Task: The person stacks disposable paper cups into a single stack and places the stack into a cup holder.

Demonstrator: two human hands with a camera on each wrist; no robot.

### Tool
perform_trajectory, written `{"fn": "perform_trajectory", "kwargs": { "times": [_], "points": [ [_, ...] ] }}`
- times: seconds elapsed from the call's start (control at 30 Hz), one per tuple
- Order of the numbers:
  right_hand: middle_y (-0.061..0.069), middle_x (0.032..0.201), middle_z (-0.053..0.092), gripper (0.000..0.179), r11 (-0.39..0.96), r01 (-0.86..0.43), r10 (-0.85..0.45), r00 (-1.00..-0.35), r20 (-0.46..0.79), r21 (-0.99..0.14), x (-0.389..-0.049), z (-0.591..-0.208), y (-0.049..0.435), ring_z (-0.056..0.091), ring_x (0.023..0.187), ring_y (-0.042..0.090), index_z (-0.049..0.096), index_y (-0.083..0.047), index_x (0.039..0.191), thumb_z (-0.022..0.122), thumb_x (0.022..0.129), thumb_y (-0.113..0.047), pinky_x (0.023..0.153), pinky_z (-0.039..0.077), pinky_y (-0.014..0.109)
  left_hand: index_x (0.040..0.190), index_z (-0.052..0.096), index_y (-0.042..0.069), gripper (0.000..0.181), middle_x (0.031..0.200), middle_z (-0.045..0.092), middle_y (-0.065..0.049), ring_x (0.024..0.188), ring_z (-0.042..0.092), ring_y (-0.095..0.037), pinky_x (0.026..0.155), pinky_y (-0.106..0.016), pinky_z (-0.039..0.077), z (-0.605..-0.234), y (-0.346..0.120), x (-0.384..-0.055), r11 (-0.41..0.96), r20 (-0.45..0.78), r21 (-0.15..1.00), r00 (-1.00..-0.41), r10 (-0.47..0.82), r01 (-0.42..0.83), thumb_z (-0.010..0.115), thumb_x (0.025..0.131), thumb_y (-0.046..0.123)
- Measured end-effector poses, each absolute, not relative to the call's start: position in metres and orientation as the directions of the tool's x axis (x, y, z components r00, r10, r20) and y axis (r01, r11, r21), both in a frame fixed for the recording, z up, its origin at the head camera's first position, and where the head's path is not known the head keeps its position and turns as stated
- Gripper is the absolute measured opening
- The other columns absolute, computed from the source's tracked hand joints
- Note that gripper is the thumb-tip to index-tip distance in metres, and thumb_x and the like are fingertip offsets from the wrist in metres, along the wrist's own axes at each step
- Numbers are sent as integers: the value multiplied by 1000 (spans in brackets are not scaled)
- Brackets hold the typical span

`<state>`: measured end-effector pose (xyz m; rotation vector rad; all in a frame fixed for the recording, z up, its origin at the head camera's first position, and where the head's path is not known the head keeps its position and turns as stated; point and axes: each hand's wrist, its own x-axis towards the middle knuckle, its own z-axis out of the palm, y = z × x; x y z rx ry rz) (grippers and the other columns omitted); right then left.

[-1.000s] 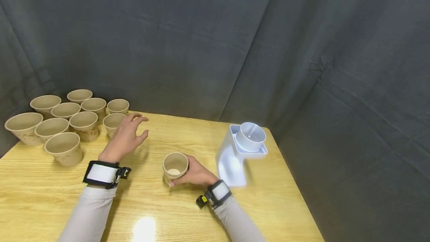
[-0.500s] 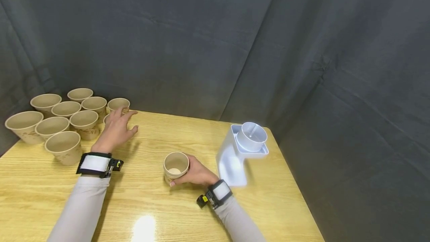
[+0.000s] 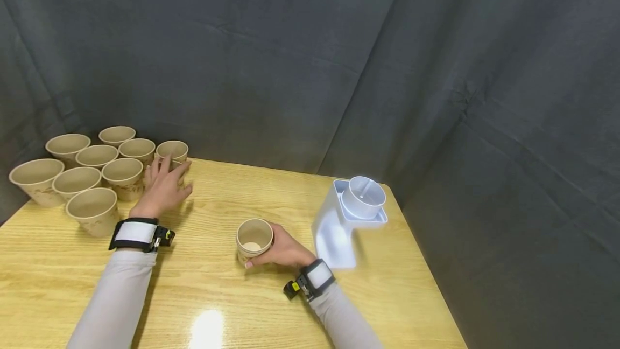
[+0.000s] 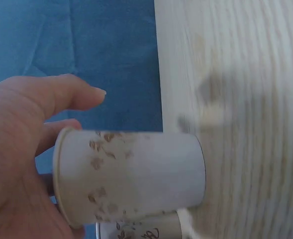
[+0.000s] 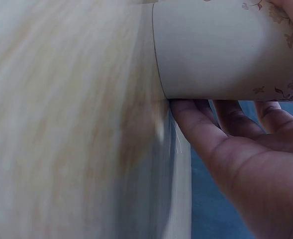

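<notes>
My right hand [image 3: 283,246] grips an upright beige paper cup [image 3: 254,236] near the middle of the wooden table. A second rim line just below its top suggests nested cups. Brown flower prints mark the cup [image 4: 136,169] nearest my left hand [image 3: 163,190], at the right edge of the cup group. My left fingers reach over its rim and mostly cover it in the head view. The left wrist view shows the thumb or finger [image 4: 81,94] on the near side held apart from the cup wall. In the right wrist view, the gripped cup [image 5: 221,50] has its base at the tabletop.
Several more beige paper cups [image 3: 92,203] stand close together at the table's left. A white plastic stand with a round holder [image 3: 363,198] on top is at the right. Dark grey curtains [image 3: 242,69] hang behind and along the right edge of the table [image 3: 218,295].
My left hand has moved left and lowered over the cup at the right of the group, fingers spreading around it. The right hand and its cup have stayed in place.
</notes>
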<state>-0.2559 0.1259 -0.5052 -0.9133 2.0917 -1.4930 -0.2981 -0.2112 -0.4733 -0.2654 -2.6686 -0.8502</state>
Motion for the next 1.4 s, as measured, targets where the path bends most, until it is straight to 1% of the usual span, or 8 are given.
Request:
{"fn": "perform_trajectory", "kwargs": {
  "times": [0.17, 0.43, 0.6, 0.7, 0.93, 1.07, 1.23, 1.4],
  "points": [
    [0, 129, 66, 78, 212, -266, -710, -704, 39, -940, -256, -505, 127, 62, 119, 12, 57, -15, 139, 90, 70, 3, 107, 46, 31, 139, 50, -7, 56, 152, 18, -48, 140, 11, -69, 108, -81, 9, -474, -214, -299, 804, 343, 527, -935, 95, 275, 69, 89, 10],
    [2, 129, 66, 77, 210, -263, -710, -703, 38, -942, -257, -505, 126, 62, 119, 14, 58, -14, 138, 90, 70, 2, 107, 45, 31, 138, 52, -8, 52, 152, 14, -48, 138, 14, -70, 107, -80, 13, -470, -215, -296, 793, 345, 536, -932, 108, 290, 68, 91, 7],
    [1, 129, 66, 77, 210, -262, -709, -704, 38, -942, -257, -505, 126, 62, 119, 12, 58, -14, 138, 90, 70, 3, 106, 46, 31, 131, 56, -4, 46, 143, 25, -48, 126, 25, -71, 96, -80, 26, -466, -215, -291, 799, 360, 514, -924, 129, 312, 66, 86, -1],
    [1, 129, 66, 77, 210, -257, -708, -705, 35, -943, -256, -505, 126, 62, 119, 12, 58, -15, 138, 89, 70, 3, 107, 46, 31, 128, 56, -2, 44, 138, 30, -47, 120, 28, -69, 92, -78, 29, -460, -216, -287, 808, 315, 504, -936, 155, 304, 69, 86, -1],
    [2, 129, 66, 77, 219, -239, -703, -711, 16, -946, -256, -504, 127, 62, 119, 14, 59, -17, 138, 89, 70, 3, 107, 45, 30, 126, 57, 0, 45, 129, 46, -39, 118, 44, -62, 91, -74, 38, -446, -213, -281, 823, 203, 486, -954, 222, 294, 76, 85, 9],
    [3, 130, 66, 77, 222, -243, -706, -708, 16, -944, -257, -504, 127, 62, 119, 14, 58, -16, 138, 89, 70, 3, 107, 45, 30, 123, 57, -2, 47, 126, 47, -40, 115, 47, -64, 89, -73, 41, -443, -210, -278, 807, 170, 509, -954, 248, 300, 79, 83, 10],
    [2, 129, 66, 77, 222, -264, -708, -706, 31, -939, -256, -506, 127, 62, 119, 13, 57, -15, 138, 90, 70, 2, 106, 46, 31, 122, 57, -5, 51, 120, 53, -37, 111, 51, -56, 88, -66, 46, -440, -207, -275, 786, 140, 534, -949, 282, 312, 82, 81, 10],
    [0, 128, 66, 77, 216, -267, -707, -706, 38, -939, -255, -506, 127, 62, 118, 13, 58, -15, 138, 90, 70, 2, 106, 46, 31, 119, 58, -5, 51, 116, 57, -34, 108, 54, -54, 88, -64, 46, -439, -206, -273, 784, 129, 531, -945, 300, 322, 84, 79, 11]
  ]
}}
